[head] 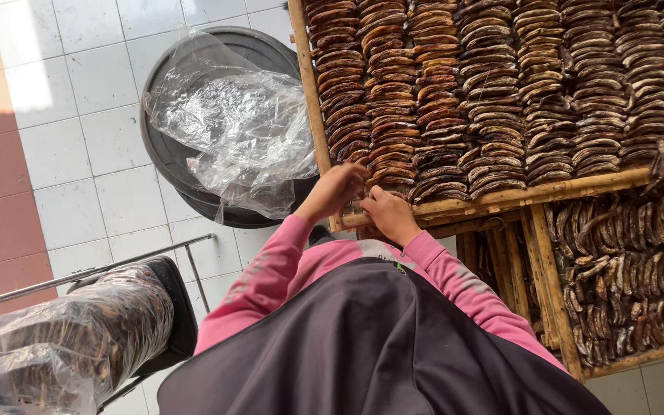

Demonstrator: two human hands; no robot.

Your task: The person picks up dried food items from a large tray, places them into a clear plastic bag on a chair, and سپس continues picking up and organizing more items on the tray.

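Observation:
My left hand (336, 188) and my right hand (388, 212) meet at the near left corner of a wooden drying tray (501, 200). The tray holds several rows of dark brown dried banana slices (493, 84). Both hands have their fingers curled on slices at the tray's edge; which pieces they grip is hard to tell. Pink sleeves (270, 269) and a dark garment (363, 346) fill the lower middle.
A second wooden tray (559, 323) of dried slices lies lower right. A black round tub (170, 154) with a crumpled clear plastic bag (240, 131) sits left of the tray on white floor tiles. A plastic-wrapped bundle (55, 338) rests on a dark seat at lower left.

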